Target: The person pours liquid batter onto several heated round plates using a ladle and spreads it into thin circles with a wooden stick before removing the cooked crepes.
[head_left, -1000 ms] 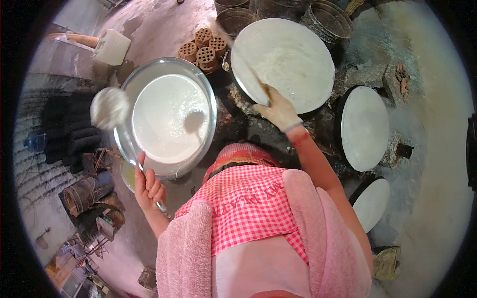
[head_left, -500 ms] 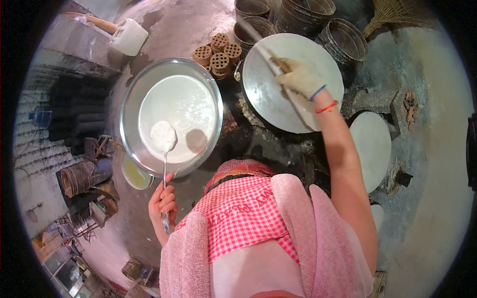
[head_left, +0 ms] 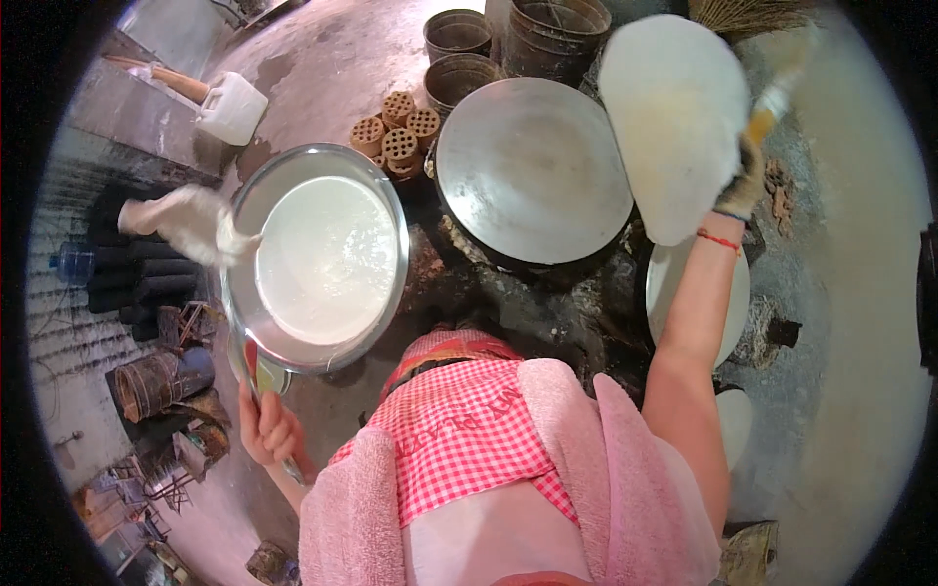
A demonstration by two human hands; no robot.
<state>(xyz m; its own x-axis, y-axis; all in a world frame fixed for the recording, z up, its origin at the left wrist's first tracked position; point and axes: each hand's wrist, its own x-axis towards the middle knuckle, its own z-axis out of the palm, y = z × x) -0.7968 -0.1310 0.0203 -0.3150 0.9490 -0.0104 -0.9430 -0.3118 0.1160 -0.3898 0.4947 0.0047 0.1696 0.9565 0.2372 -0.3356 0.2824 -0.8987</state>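
My left hand (head_left: 272, 430) is closed around the long metal handle of a ladle (head_left: 236, 337). A motion-blurred white mass, apparently batter (head_left: 186, 225), trails at the ladle's far end, over the left rim of a wide metal basin (head_left: 393, 200) of white liquid (head_left: 327, 259). My right hand (head_left: 747, 181), in a pale glove, is closed on a blurred scraper (head_left: 772, 103) with a yellowish handle. A large, thin, pale pancake (head_left: 674, 117) hangs beside this hand, right of the round griddle (head_left: 537, 171). Whether the glove also grips the pancake cannot be made out. The griddle's grey surface shows bare.
Perforated clay-coloured briquettes (head_left: 399, 142) stand between basin and griddle, with dark buckets (head_left: 457, 34) behind. A pale round sheet (head_left: 723, 293) lies at the right, near my forearm. A white jerrycan (head_left: 233, 107) stands far left, and a straw broom (head_left: 747, 15) far right.
The pancake has come off the griddle and moved right with my right hand and the scraper. My left hand has swung the ladle left, from over the basin to its left rim.
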